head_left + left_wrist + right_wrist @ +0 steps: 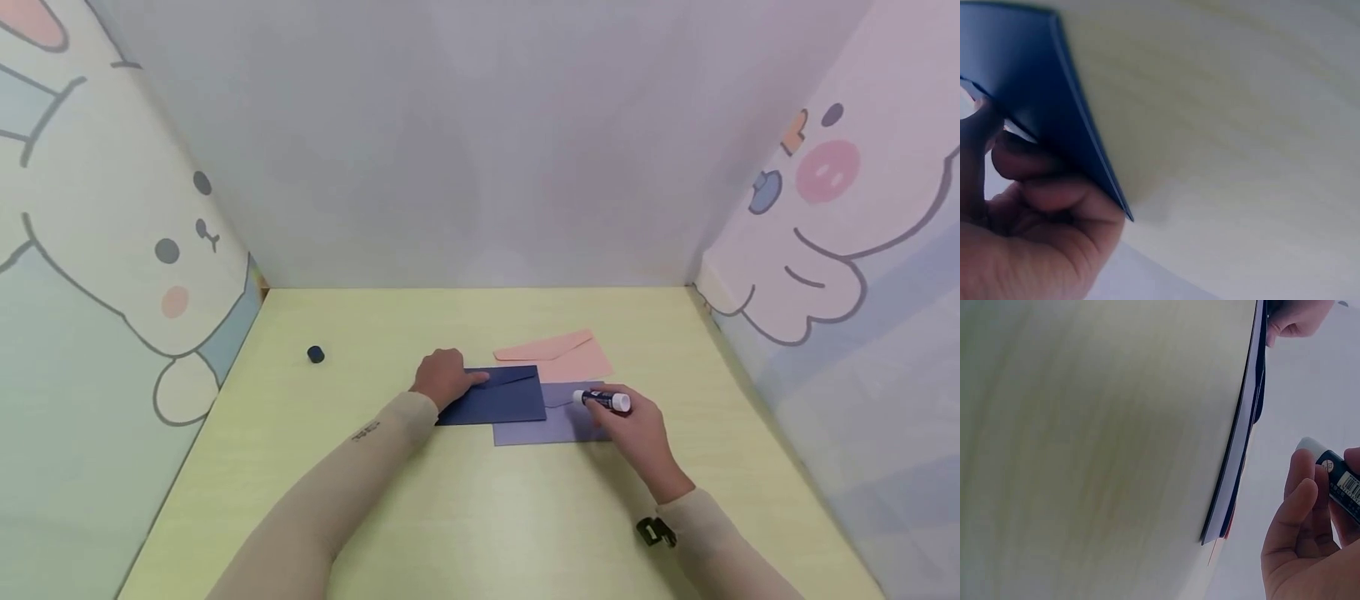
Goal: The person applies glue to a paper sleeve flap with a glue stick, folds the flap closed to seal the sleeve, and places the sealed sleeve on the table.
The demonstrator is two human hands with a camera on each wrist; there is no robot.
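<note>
Navy envelope (498, 405): flat paper rectangle, crisp edges, flap side up, lying at mid-table and overlapping part of a lavender envelope (528, 432). Left to right: small dark cylindrical cap (316, 354), well apart from the paper. Left hand (441, 377) holds the navy envelope's left end, fingers curled, thumb laid across the flap. Behind and to the right, pink envelope (577, 363), matte, pointed flap, lower part covered. Lavender envelope, shallow flap line, extends rightward. Over its right portion the right hand (636, 427) pinches a glue stick (600, 400): smooth tube, dark label, white ends.

Surface and room: left panel (97, 275) printed with a white rabbit; pale yellow-green table (442, 517), faint wood grain; plain greyish back wall (480, 150); right panel (885, 333) printed with a pink-snouted pig.

Views: left wrist shows the curled fingers at the navy envelope's thin corner, mostly hidden from the head camera. Whether any fingertip goes underneath: cannot tell. Right wrist shows the envelopes edge-on, a barcode on the label, and a gap between glue stick and paper.
</note>
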